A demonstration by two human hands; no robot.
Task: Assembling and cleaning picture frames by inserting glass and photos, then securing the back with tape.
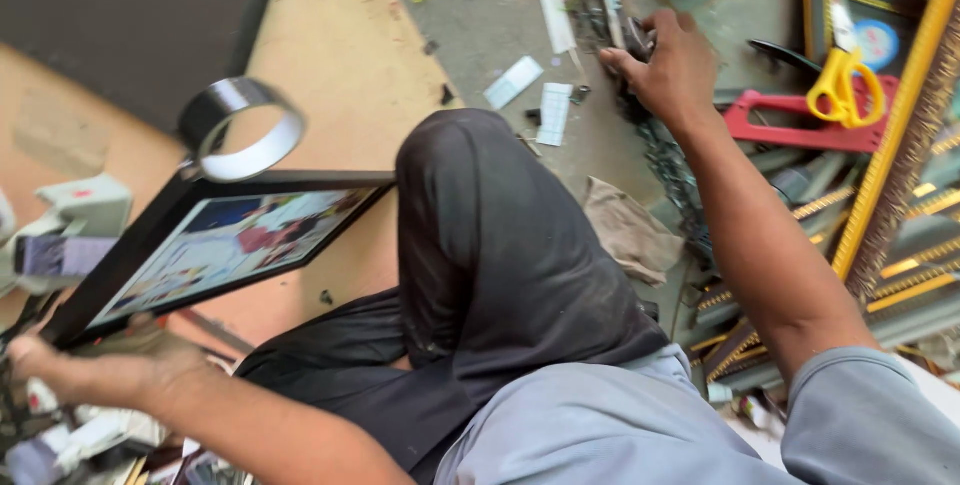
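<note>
Cluttered workshop floor [480,5] | left hand [95,365] clamped on black picture frame [215,245] | right hand [670,65] closing on small dark bits [640,40] | frame looks assembled, nothing attached yet

Around the right grip [668,63], small clutter is crowding the grey floor [470,5]: white paper scraps [553,110] are lying just to its left, a dark tangle of chain [668,160] is running directly below it, and the red tool [800,127] with yellow scissors [845,85] is blocking its right, leaving open floor only further left toward the tan board [340,55]. The raised dark-trousered knee [490,235] is standing between the two grips, while the left grip [95,365] is being hemmed by the black picture frame [215,240] and tape roll [242,130] above it.
</note>
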